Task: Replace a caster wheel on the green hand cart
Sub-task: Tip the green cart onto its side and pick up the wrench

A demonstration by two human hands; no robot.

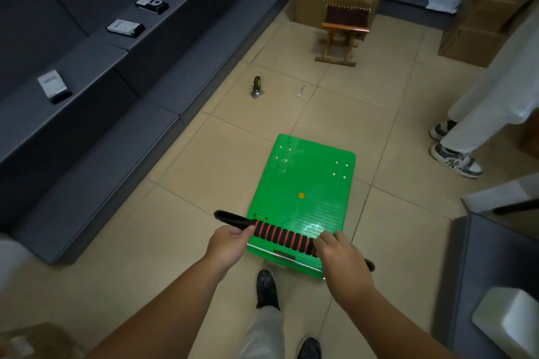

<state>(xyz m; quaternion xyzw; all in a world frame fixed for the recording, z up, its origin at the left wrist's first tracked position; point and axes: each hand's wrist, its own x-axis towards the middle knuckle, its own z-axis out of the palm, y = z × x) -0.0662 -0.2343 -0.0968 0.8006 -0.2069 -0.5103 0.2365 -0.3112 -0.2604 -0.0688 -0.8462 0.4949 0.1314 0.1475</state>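
Gripping cart handle (284,237) — NY sneaker (455,162) nr.

Left hand (230,245), right hand (341,259) grip handle (283,234).

**What I cannot make out**

The deck of the green hand cart (303,183) hides its underside from me. My left hand (230,245) and right hand (338,256) cover parts of the handle (284,234). The right edge crops a bystander (481,102) above the legs. Print on the packages (125,28) along the grey bench (96,73) is too small to read.

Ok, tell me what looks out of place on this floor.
A loose caster wheel stands upside down on its mounting plate, ahead of the green hand cart and apart from it. A wrench lies to its right. Nothing looks spilled.
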